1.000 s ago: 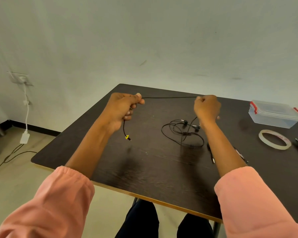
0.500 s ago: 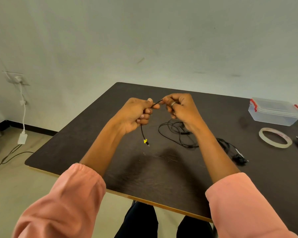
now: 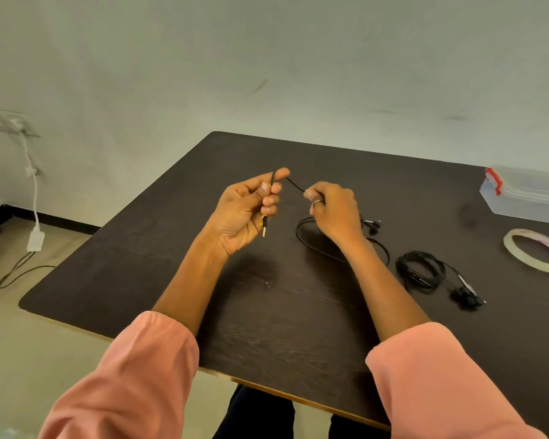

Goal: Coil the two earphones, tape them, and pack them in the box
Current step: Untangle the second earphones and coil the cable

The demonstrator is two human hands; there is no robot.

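Above mid-table (image 3: 178, 248), both hands, left hand (image 3: 246, 210) and right hand (image 3: 335, 210), apparently pinch one earphone cable (image 3: 295, 185).

The worktop (image 3: 267, 312) is dark, matt wood grain; the box (image 3: 526, 201) clear glossy plastic; the tape roll (image 3: 534, 255) translucent, shiny; sleeves (image 3: 133, 375) soft pink cloth.

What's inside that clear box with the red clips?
The clear box on the table has its lid on. Nothing shows through its cloudy walls, but the part beyond the picture's edge stays unseen.
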